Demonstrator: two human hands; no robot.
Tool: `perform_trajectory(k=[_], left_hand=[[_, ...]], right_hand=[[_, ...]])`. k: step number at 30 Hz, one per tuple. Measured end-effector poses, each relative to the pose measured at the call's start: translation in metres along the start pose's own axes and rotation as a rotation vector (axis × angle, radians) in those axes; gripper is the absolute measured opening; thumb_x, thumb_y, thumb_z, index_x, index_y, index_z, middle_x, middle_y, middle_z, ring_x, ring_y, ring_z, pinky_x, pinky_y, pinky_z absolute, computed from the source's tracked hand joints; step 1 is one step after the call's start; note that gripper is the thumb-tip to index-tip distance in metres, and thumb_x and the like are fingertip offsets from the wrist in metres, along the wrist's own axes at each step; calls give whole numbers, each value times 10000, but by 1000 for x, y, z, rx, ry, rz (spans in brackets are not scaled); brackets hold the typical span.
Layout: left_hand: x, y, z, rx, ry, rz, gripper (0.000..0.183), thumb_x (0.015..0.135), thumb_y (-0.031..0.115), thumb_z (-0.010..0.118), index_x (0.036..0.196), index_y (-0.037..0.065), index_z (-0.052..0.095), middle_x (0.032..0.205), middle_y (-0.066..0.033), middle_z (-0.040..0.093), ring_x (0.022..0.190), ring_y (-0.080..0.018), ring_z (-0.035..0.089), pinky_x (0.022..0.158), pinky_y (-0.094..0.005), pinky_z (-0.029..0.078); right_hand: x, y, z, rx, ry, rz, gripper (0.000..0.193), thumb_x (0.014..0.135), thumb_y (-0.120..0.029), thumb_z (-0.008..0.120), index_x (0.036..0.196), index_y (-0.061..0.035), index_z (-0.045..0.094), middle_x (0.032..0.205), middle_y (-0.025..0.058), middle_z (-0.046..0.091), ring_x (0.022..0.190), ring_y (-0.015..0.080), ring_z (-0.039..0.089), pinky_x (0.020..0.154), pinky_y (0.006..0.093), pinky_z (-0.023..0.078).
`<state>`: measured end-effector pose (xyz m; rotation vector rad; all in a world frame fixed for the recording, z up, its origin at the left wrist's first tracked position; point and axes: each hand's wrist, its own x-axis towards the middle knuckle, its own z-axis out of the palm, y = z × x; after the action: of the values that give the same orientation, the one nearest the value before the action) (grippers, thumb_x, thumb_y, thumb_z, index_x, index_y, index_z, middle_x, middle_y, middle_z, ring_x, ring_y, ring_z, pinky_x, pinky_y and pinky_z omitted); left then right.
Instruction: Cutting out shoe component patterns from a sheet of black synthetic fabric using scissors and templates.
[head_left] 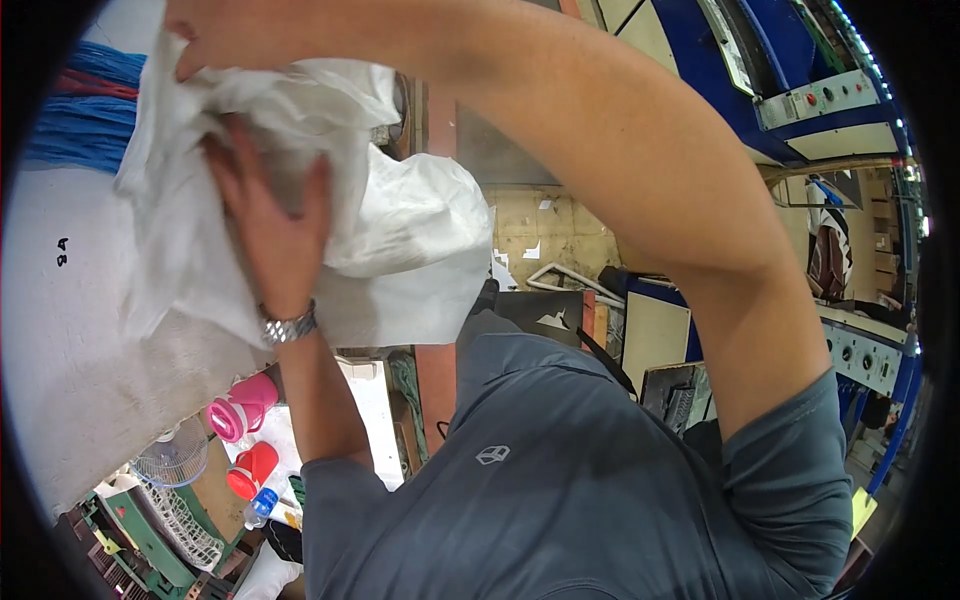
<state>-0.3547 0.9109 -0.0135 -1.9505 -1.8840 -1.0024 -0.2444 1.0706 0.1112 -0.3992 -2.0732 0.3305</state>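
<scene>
A crumpled white plastic sheet [425,215], perhaps a large bag, lies in loose folds at the upper left and hangs past the edge of the white work surface [60,330]. My left hand [268,215], with a metal-banded watch at the wrist, presses into a shaded hollow in the folds, its fingers spread apart. Farther off, at the top left, my right hand [200,38] has its fingers closed on an edge of the sheet. That arm reaches across the top of the view. Motion smears the fingertips and the folds near them.
Blue cords [80,125] with a red strand lie at the far left. Below the work surface are a pink jug [240,408], a red container [252,470], a water bottle [260,508] and a fan [172,455]. Blue machines with control panels [820,98] stand to the right.
</scene>
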Motion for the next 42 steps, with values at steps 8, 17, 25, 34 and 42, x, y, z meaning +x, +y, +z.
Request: perform_trajectory(k=[8,17,25,34,42], left_hand=[[-49,-74,155,-125,-333,-7,939,833,177,820,1569,-52,285,1581,-394,288,1448,-541,331,1222,-499,319],[-95,-203,276,121,-1007,-194,694,821,186,761,1433,-53,536,1610,-372,264,1506,-468,313,1238,-409,324],[-23,-111,258,133,-1122,-18,742,919,532,691,1303,-100,637,1343,-323,620,1274,-439,597,1089,-459,466],[-94,221,157,-515,-1226,397,550,989,300,705,1380,-71,596,1314,-292,660,1216,-397,655,1001,-415,519],[-312,442,61,-971,-1629,559,457,1001,181,704,1390,-36,603,1249,-209,708,1110,-226,700,945,-336,547]], right_hand=[[-95,48,-37,-168,-258,22,242,864,-248,756,984,-38,737,1016,191,718,975,366,700,866,460,555],[-396,-92,-211,-463,-160,946,196,892,-69,756,1056,16,691,1093,175,701,988,373,682,859,384,541],[-585,-339,-195,-785,330,1686,93,916,-29,709,967,49,712,874,175,723,780,253,713,745,336,550],[-591,-400,-140,-593,150,1441,166,924,-224,734,984,-71,717,973,67,709,912,271,688,810,397,528],[-734,-638,-150,-1059,735,1744,150,920,-200,738,954,-54,725,934,105,711,862,343,694,771,431,558]])
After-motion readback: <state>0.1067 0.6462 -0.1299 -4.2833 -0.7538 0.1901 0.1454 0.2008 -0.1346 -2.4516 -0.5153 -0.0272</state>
